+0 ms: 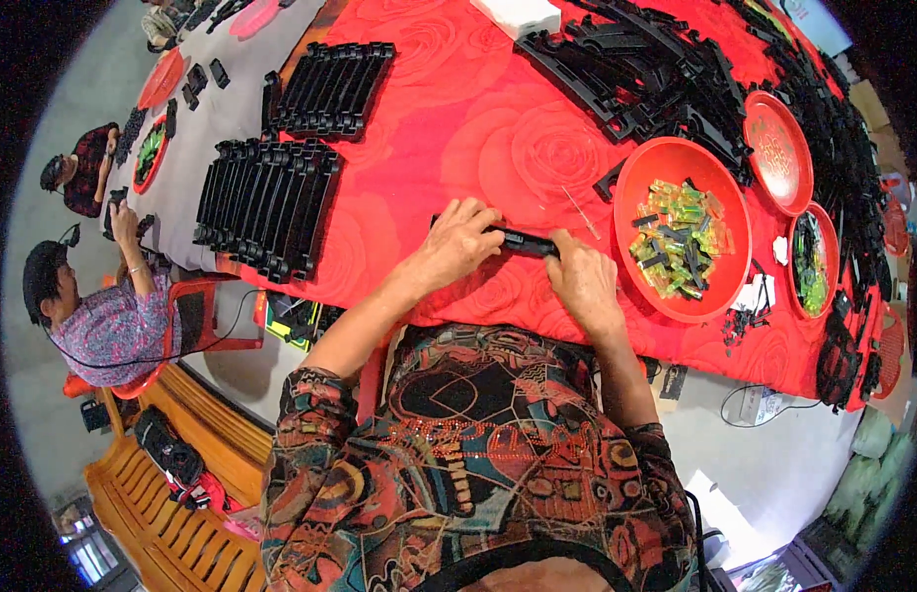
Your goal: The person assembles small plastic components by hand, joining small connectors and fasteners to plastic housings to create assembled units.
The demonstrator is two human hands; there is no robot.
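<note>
Over the near part of the red rose-patterned tablecloth (pixel 419 128), both hands hold one long black plastic part (pixel 525 244). My left hand (pixel 458 240) is closed on its left stretch, fingers bent over the top. My right hand (pixel 583 279) grips the right end, its fingertips partly hidden behind the part. Close to my right hand stands a round red bowl (pixel 631 266) of small yellow, green and black plastic pieces (pixel 686 237). A thin pale stick (pixel 581 211) lies between the hands and the bowl.
Black parts stand in rows at left, a nearer stack (pixel 266 207) and a farther one (pixel 335 89). Loose black parts (pixel 636 64) pile up at the far right, near a red plate (pixel 777 148) and a smaller red bowl (pixel 796 252). Other people (pixel 113 331) sit at left.
</note>
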